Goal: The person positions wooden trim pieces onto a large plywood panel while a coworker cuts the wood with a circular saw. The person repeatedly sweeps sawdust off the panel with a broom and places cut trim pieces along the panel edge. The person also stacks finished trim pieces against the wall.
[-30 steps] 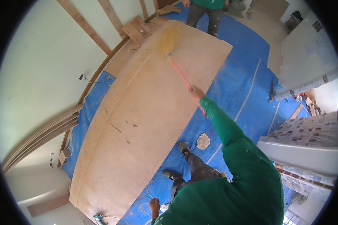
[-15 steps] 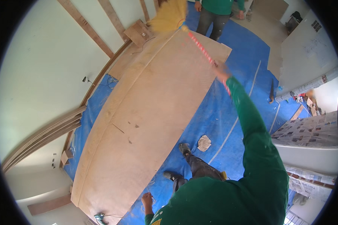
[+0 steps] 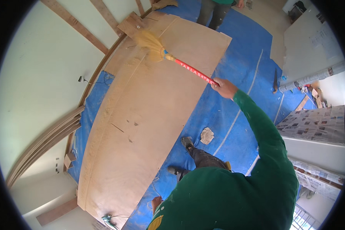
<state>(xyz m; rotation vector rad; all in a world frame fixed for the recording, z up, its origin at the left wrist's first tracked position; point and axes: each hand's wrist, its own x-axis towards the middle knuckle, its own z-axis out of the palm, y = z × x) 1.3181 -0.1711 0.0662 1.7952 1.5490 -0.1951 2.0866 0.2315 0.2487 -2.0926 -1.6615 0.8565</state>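
Observation:
My right hand (image 3: 225, 88) is closed around the red handle of a soft straw broom (image 3: 191, 69), arm stretched forward. The yellow bristles (image 3: 151, 44) meet the far part of a large plywood sheet (image 3: 153, 111), near its left side. A line of sawdust (image 3: 110, 102) runs lengthwise along that side of the sheet. Low in the picture, my left hand (image 3: 156, 201) hangs beside the sheet's right edge, partly hidden by my body, and its fingers are hard to make out. A green power tool (image 3: 108, 220) lies on the sheet's near end.
Blue sheeting (image 3: 234, 115) covers the floor, with a crumpled pale lump (image 3: 207, 135) near my feet. A handsaw (image 3: 275, 80) lies farther right. Another person (image 3: 212, 15) stands beyond the sheet. Stacked curved wood strips (image 3: 46, 142) lean along the left wall.
The broom has swung down and left from above the far end, its bristles now at the plywood. My right hand has come slightly lower. My left hand is more hidden behind my body.

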